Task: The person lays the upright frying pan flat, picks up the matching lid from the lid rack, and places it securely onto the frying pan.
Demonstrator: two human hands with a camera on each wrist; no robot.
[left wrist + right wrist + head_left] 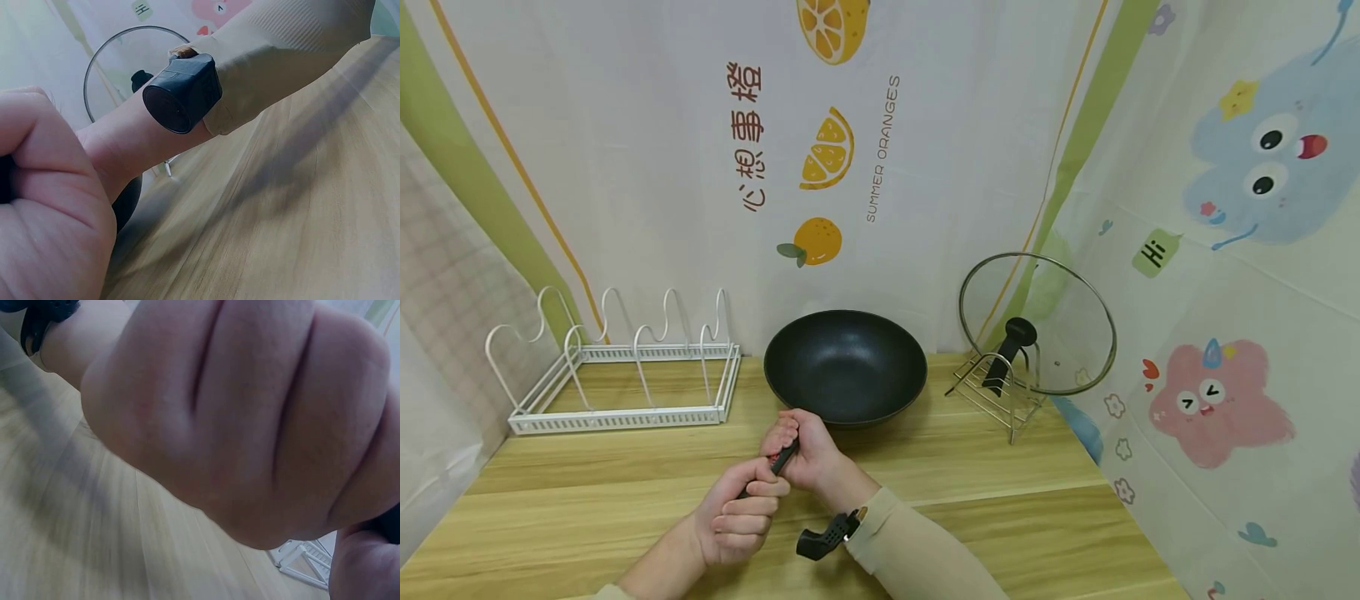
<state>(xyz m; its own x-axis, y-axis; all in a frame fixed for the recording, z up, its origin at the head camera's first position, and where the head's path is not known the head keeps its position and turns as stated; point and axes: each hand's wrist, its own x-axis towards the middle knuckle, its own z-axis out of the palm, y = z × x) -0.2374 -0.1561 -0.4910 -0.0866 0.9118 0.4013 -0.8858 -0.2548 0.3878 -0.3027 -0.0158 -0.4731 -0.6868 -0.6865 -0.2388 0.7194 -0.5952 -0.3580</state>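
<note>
A black wok (pixel 846 367) is in front of me, its dark hollow facing up and toward me. Both hands hold its black handle (pixel 786 456). My right hand (pixel 808 450) grips it close to the pan, while the left hand (pixel 741 512) is wrapped round the part nearer me. In the left wrist view, a piece of the wok (pixel 130 203) shows below the right forearm. The right wrist view is mostly filled by the curled fingers of the right hand (pixel 250 419). Whether the wok touches the table cannot be told.
A white wire rack (pixel 625 414) stands at the back left of the wooden table (pixel 985 508). At the back right, a glass lid (pixel 1067 333) with a black knob leans upright in a small metal stand (pixel 992 408). Printed curtains (pixel 662 167) hang behind.
</note>
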